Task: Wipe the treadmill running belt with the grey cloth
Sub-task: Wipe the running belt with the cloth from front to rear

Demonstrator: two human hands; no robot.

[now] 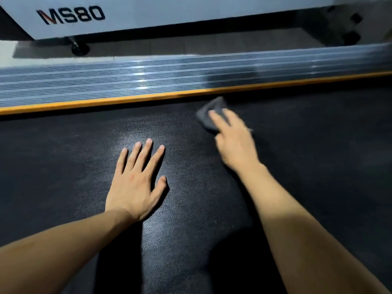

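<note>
Two fingers [214,117] atop grey cloth [212,108]

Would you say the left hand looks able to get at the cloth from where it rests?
Probably yes: the left hand lies flat on the belt, and only bare belt separates it from the cloth under the right hand.

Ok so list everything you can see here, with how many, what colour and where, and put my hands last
running belt: one, black, textured, fills the lower frame
grey cloth: one, grey, on the belt near the orange strip, under the right hand
orange strip: one, orange, along the belt's far edge
side rail: one, grey, ribbed, beyond the strip
neighbouring machine: one, white, marked MS80, at the top
levelling foot: one, black, under that machine
left hand: one, flat on the belt, fingers spread
right hand: one, blurred, presses the cloth
</note>
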